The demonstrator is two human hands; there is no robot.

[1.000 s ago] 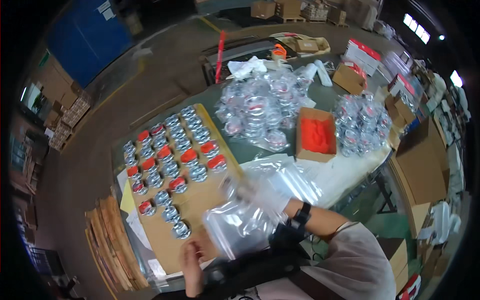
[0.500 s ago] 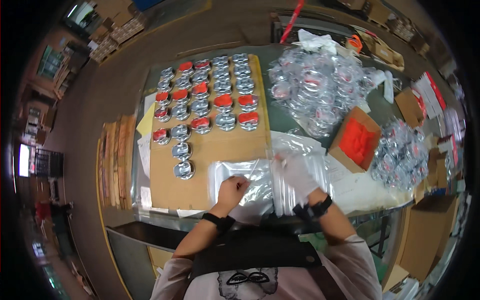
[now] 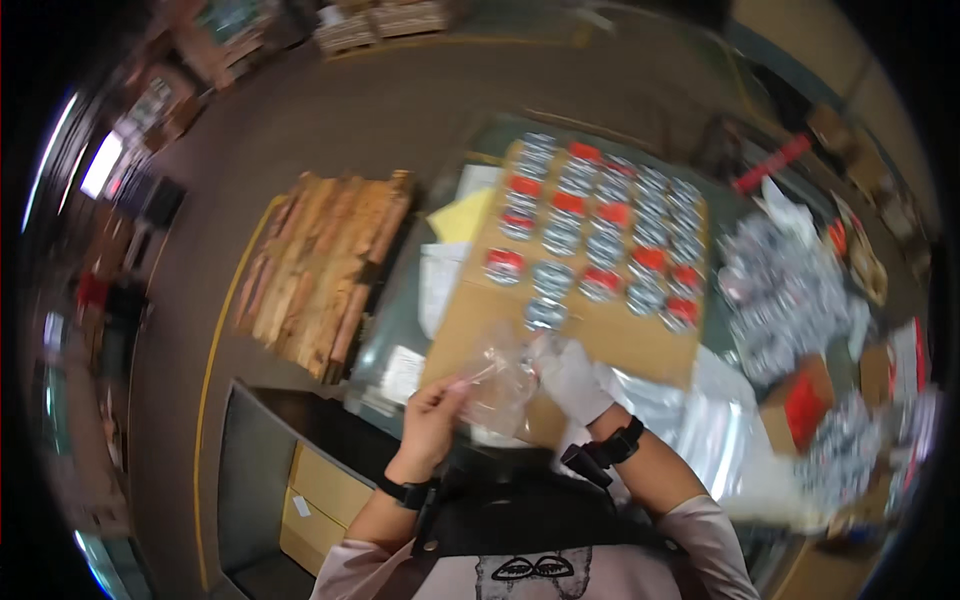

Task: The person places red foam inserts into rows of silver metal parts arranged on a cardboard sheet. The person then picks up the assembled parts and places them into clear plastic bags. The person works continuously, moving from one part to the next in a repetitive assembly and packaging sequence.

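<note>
My bare left hand (image 3: 432,415) pinches the edge of a clear plastic bag (image 3: 495,390) above the near edge of the brown cardboard sheet (image 3: 480,320). Against the bag's right side is my white-gloved right hand (image 3: 572,380), its fingers closed round what appears to be a silver round metal part, mostly hidden and blurred. Just beyond that glove sits another metal part (image 3: 545,313), the nearest of those standing in rows on the cardboard. Several of them carry red pieces on top.
To the right lie flat clear plastic bags (image 3: 715,430) and a large heap of bagged parts (image 3: 785,280). A small carton (image 3: 800,400) holds red pieces beside a second heap (image 3: 850,450). Stacked wooden boards (image 3: 325,270) stand left of the table; a dark open bin (image 3: 260,470) is near left.
My view has swung left. A clear bag is now lifted in my left hand. My right hand has moved from the flat bags to the cardboard, where the nearest part has left its row.
</note>
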